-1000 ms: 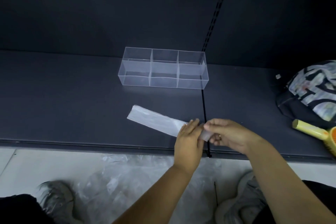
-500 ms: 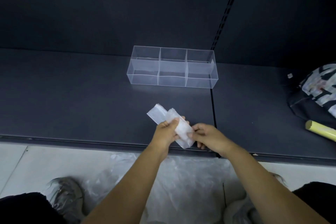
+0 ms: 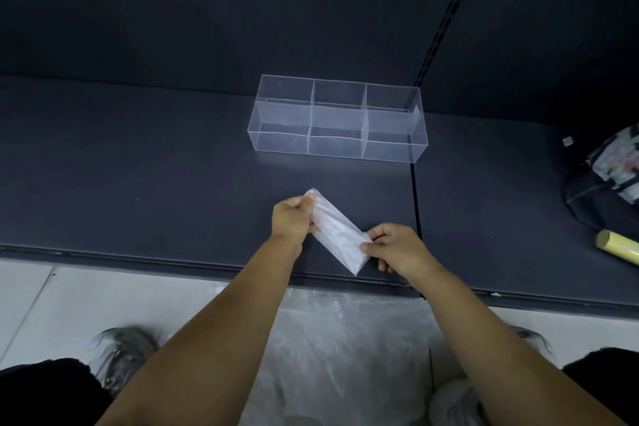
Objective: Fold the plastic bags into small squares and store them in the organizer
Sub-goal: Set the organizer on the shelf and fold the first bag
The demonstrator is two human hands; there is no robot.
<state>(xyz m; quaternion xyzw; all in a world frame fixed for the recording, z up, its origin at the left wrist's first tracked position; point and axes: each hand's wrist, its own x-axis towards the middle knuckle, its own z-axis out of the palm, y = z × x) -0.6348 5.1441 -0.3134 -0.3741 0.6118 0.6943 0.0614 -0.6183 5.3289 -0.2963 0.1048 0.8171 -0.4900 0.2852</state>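
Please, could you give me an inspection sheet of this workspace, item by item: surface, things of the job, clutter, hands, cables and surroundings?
Surface: dark shelf, with a seam running front to back.
Job's things: folded plastic bag, a white strip held diagonally between the hands; clear organizer behind it, divided into compartments, no bag seen inside; loose plastic on the floor below.
Clutter: patterned bag and yellow tube at the right edge.
Hands: left hand grips the strip's far end; right hand pinches its near end.
Cables: nothing seen.
Surroundings: dark back panel with a slotted upright; light floor; grey shoe.
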